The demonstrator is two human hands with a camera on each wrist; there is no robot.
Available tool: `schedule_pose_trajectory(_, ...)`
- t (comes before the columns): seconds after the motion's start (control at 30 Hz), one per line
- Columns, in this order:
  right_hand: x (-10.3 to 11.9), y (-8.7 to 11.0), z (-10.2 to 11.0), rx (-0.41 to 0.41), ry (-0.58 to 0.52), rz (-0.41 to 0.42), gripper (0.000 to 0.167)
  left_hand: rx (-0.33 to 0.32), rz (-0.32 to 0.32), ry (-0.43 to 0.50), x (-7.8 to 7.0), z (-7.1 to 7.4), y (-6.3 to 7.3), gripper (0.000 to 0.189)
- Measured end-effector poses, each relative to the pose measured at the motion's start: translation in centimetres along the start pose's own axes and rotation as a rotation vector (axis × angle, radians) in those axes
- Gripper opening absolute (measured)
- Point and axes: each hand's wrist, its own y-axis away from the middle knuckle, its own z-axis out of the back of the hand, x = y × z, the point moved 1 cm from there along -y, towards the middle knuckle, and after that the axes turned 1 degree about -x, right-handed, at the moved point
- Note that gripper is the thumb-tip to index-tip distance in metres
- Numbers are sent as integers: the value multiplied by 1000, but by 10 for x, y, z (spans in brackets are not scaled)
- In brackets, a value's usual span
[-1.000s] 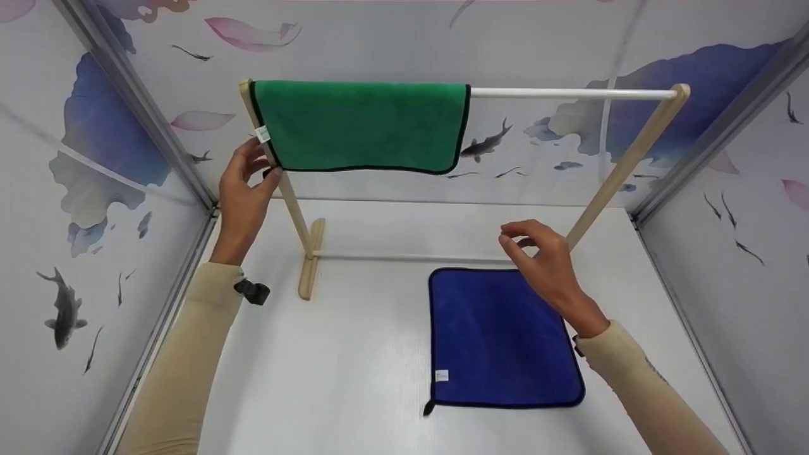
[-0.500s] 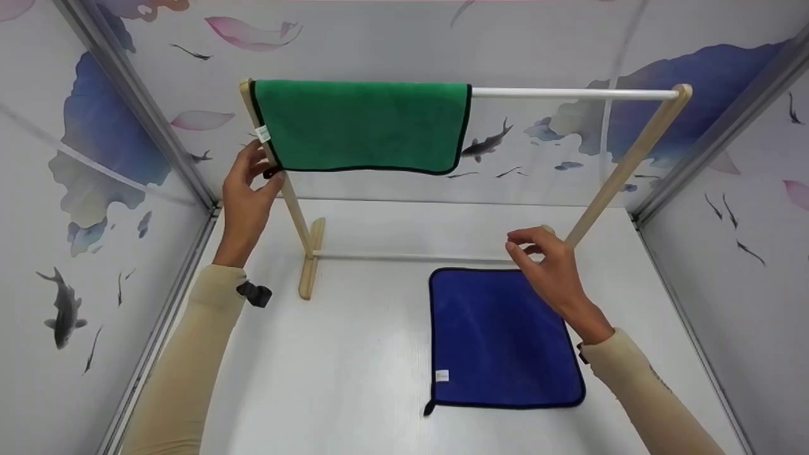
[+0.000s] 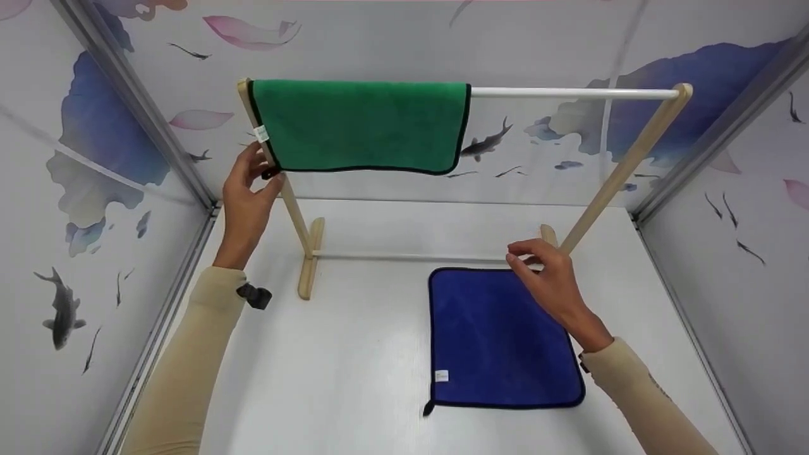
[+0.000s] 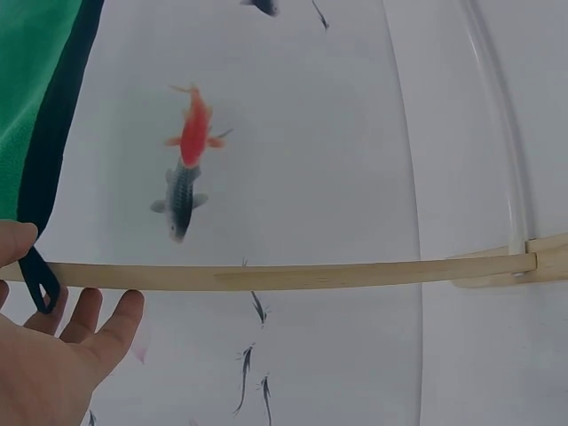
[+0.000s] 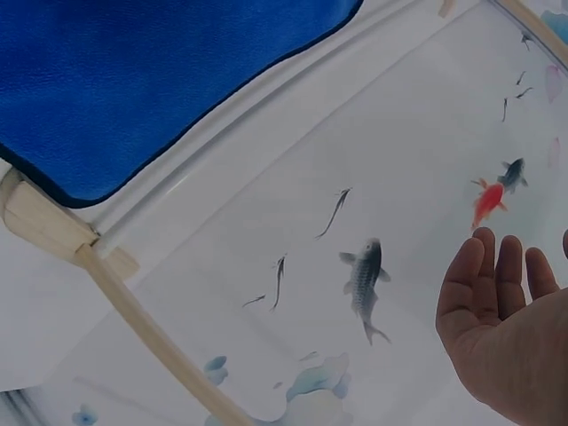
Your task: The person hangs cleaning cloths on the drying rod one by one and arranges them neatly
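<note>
A green towel (image 3: 360, 126) with black edging hangs over the left part of the rack's white top rail (image 3: 569, 93). My left hand (image 3: 245, 202) is at its lower left corner, by the wooden post (image 3: 294, 212). In the left wrist view the thumb (image 4: 16, 241) lies on the towel's edge, the fingers are beyond the post, and a black hanging loop (image 4: 37, 275) dangles between them. My right hand (image 3: 547, 275) holds nothing, its thumb and fingers loosely bent, above the upper right corner of a blue towel (image 3: 499, 341) that lies flat on the white surface.
The rack's right post (image 3: 622, 170) slants up behind my right hand. A white lower rail (image 3: 411, 256) joins the wooden feet (image 3: 306, 278). Walls printed with fish and petals enclose the white surface (image 3: 335, 373) on the back and both sides.
My right hand has moved slightly down and to the right, uncovering the rack's right foot. The left hand has barely shifted at the green towel's corner. Both towels stay in place.
</note>
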Motion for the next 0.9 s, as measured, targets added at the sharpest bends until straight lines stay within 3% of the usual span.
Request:
schedule_pose_trajectory(0.23, -8, 11, -1, 9, 1, 11, 20, 0, -3, 30, 27, 0, -8, 62)
schedule_pose_trajectory(0.53, -19, 22, -2, 40, 13, -64, 20, 3, -14, 41, 31, 0, -7, 60)
schedule_pose_trajectory(0.9, -33, 29, -9, 51, 45, -61, 21, -9, -3, -4, 41, -4, -5, 68)
